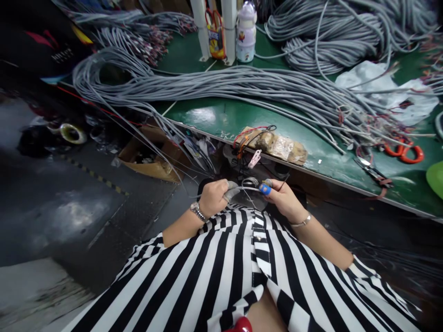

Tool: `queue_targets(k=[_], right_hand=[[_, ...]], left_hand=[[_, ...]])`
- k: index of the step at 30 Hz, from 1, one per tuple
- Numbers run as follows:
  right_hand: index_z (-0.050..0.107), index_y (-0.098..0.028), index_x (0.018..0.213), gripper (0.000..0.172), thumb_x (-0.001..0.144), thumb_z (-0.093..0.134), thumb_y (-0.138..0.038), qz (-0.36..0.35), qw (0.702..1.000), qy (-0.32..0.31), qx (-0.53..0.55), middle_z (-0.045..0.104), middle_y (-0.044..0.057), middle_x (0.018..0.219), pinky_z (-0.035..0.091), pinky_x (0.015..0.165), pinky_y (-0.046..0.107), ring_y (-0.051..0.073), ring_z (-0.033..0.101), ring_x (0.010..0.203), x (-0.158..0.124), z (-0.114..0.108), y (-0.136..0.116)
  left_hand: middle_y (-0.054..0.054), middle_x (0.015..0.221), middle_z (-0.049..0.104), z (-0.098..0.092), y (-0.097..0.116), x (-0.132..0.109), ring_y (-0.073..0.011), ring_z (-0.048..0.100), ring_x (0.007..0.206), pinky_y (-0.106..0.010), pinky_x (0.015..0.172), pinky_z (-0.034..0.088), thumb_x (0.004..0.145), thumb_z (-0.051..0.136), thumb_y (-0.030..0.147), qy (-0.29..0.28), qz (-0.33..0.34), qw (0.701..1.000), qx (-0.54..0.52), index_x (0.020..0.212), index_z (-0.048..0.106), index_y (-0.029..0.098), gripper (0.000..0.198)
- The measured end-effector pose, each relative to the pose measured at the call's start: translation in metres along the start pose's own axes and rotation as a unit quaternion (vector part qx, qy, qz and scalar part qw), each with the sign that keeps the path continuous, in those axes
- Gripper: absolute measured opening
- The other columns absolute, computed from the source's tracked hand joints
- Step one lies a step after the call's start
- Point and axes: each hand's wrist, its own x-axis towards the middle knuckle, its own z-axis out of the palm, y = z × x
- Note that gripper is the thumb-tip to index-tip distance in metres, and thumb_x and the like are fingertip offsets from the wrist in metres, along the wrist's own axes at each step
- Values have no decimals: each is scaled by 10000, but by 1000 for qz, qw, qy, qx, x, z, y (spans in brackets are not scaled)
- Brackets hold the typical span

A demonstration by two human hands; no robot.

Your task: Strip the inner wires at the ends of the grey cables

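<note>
Both my hands are close to my striped shirt, below the edge of the green bench point(214, 117). My left hand point(215, 197), with a watch on the wrist, is closed in a fist round a thin grey cable point(247, 188). My right hand point(282, 197), with taped fingertips and a blue finger cot, pinches the same cable a little to the right. The short stretch of cable runs level between the two hands. A long bundle of grey cables point(242, 85) lies across the bench above them.
A taped wooden block point(278, 145) with red and black wires and a pink clip point(254, 158) sits at the bench edge. Orange-handled scissors point(404, 152), pliers point(372, 171), a white bottle point(246, 31), cable coils point(339, 32) and a cardboard box point(148, 157) on the floor surround me.
</note>
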Motion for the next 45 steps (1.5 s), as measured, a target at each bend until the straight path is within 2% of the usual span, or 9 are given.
queue_targets(k=[4,9,16,21,25,30,36,39,45], right_hand=[[596,-168,686,315,791,630,-463,-46,998,37,37,492,-28,561,261,427,188,55,378,478,2,-5,3],[654,-198,821,210,744,703,-387,-143,988,54,34,628,12,709,435,517,220,104,542,589,2,-2,4],[623,-212,1066,235,847,582,-288,-267,949,-97,-140,675,81,1010,518,813,341,180,637,896,1,21,-5],[665,-185,879,201,867,538,-340,-297,915,-93,-257,623,69,828,476,688,301,158,571,752,4,11,-16],[562,-182,711,293,809,607,-454,-104,993,-4,-58,436,-39,556,331,455,213,78,377,487,9,7,-10],[438,-187,598,469,711,650,-589,65,983,95,146,287,-86,470,88,358,184,32,142,398,30,4,1],[565,-151,730,524,711,582,-674,119,975,-10,187,434,-54,552,26,354,182,12,78,405,55,2,-7],[561,-165,768,442,725,629,-599,85,980,-43,177,406,-73,530,54,356,173,17,101,406,61,8,-12],[478,-185,660,433,716,657,-576,-33,985,121,122,321,-88,457,108,355,176,28,190,383,69,16,-6]], left_hand=[[-8,646,598,-1,6,7,-84,528,571,-187,558,417,875,527,425,-80,-113,965,-221,800,635,134,320],[60,482,422,6,6,8,-30,309,388,-165,395,250,802,574,547,-68,-221,873,-428,764,588,118,431],[74,457,388,18,11,3,-18,269,356,-162,362,189,766,606,565,-142,-267,803,-513,691,484,138,450],[63,456,394,11,10,3,-22,280,374,-166,383,219,806,575,535,-173,-229,819,-497,661,496,127,440],[7,557,519,3,5,7,-55,423,468,-177,468,354,820,560,523,-193,-157,864,-437,735,588,100,432],[-58,723,637,-5,0,16,-115,561,644,-217,623,454,859,535,451,-162,-80,924,-337,814,646,103,368],[-19,656,588,-7,-4,28,-83,490,555,-196,539,409,844,567,430,-76,-115,938,-319,801,634,120,320],[12,590,532,-1,-8,33,-66,432,503,-191,501,374,818,589,473,-53,-148,927,-340,793,623,119,357],[41,534,477,11,-12,42,-47,388,450,-182,454,323,812,591,493,-25,-187,903,-386,800,621,118,376]])
